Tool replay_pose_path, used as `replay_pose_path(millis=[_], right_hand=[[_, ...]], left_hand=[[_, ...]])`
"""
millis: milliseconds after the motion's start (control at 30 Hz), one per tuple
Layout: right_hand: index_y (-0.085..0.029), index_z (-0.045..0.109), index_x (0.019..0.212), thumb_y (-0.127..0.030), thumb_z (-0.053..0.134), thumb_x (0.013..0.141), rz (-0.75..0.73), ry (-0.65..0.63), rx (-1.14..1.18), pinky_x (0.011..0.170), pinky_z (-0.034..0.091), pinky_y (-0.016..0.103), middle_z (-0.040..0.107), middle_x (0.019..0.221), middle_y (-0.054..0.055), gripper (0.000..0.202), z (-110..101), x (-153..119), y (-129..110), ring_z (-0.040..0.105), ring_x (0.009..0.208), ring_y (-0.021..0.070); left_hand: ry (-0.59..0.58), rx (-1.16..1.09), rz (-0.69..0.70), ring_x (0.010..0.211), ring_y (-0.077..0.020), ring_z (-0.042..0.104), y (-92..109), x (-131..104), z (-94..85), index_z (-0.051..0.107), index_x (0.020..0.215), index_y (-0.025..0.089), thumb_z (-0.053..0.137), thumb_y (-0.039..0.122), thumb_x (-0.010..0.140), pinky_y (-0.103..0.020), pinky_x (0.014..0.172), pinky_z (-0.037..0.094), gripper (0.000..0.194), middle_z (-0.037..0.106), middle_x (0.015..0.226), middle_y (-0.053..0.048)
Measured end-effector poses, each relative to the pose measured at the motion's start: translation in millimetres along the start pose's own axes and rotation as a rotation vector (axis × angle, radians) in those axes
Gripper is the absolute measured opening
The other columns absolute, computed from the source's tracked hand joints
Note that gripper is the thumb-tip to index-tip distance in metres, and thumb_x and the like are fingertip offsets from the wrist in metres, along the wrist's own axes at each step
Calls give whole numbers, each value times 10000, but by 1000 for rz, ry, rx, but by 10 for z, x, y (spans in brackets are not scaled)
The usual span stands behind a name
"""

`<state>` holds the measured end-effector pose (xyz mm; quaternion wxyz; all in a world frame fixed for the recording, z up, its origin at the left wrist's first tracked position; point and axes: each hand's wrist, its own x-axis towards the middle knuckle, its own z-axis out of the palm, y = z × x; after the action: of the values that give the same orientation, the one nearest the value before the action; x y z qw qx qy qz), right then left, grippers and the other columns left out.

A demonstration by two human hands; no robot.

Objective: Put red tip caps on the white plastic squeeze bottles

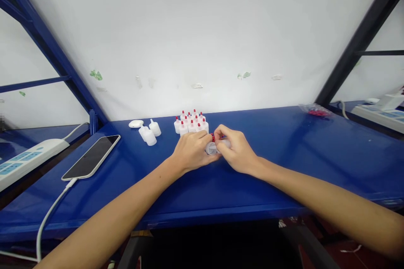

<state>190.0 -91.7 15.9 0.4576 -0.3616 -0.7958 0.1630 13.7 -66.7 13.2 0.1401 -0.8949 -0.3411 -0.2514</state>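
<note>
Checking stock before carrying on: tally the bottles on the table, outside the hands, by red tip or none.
Red-tipped bottles: 11 visible, some overlapping
Untipped white bottles: 3
Total: 14 visible
Not counted: white plastic between the left hand and right hand, too covered to tally.

The plastic bottles (191,128) look matt, the table (217,193) glossy.

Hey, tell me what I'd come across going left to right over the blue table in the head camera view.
Power strip, phone, white bottles without red tips, red-tipped bottles, right hand, clear bag with red pieces, second power strip.
</note>
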Motion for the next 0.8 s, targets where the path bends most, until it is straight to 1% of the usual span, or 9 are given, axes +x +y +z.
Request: replay_pose_path(millis=[100,233,300,367,433,533,633,733,800], right_hand=[[-221,404,795,-199,495,814,24,-19,-53,629,354,280,515,720,-22,96,40,0,-56,457,623,142],[-229,402,926,-273,565,834,91,-124,2,606,356,266,522,762,-39,192,15,-5,-74,452,610,131],[-229,418,938,-281,605,818,101,-134,56,617,371,260,542,804,-32,228,-21,4,-40,473,641,129],[-217,461,928,-262,619,807,89,-80,113,670,401,267,569,866,-12,204,-63,24,18,514,716,138],[-201,514,923,-250,623,802,87,-15,166,718,422,281,588,892,7,171,-101,50,80,547,785,153],[-184,559,902,-281,619,821,133,23,240,670,431,278,593,827,13,140,-135,77,140,561,756,155],[-184,564,909,-315,624,839,155,31,282,590,417,259,597,798,12,160,-131,59,131,546,674,134],[-188,566,939,-326,648,841,91,9,299,567,423,250,620,845,16,187,-99,1,68,542,628,110],[-196,550,963,-334,657,849,68,-27,353,546,431,247,627,830,7,209,-70,-35,20,540,581,97]], left_hand=[[-19,77,-11,630,-180,609,28,7,2,605,812,166,562,399,814,-265,537,400,238,652,762,-65],[-56,98,-61,640,-199,604,11,11,2,579,882,161,553,307,795,-290,550,429,172,627,785,-67],[-24,-31,-50,701,-204,605,-7,4,-7,551,926,166,572,329,805,-306,605,465,203,615,837,-64],[20,-237,-32,811,-202,603,-23,-12,-27,520,1027,172,613,371,813,-316,691,494,307,610,973,-76],[50,-424,-61,872,-186,587,-36,-32,-50,478,1159,183,594,378,866,-315,749,497,370,592,1083,-84],[84,-637,-214,788,-154,576,-39,-55,-69,469,1226,196,395,383,1003,-310,737,483,301,609,990,-56],[145,-811,-342,699,-143,552,9,-56,-47,544,1155,185,250,453,1040,-301,674,460,414,579,814,-25],[146,-897,-402,631,-140,487,110,-43,1,573,1186,191,198,513,1034,-289,597,431,517,504,708,-8],[115,-964,-398,635,-143,483,180,-36,31,487,1331,217,125,525,1030,-288,575,445,562,526,764,-22]])
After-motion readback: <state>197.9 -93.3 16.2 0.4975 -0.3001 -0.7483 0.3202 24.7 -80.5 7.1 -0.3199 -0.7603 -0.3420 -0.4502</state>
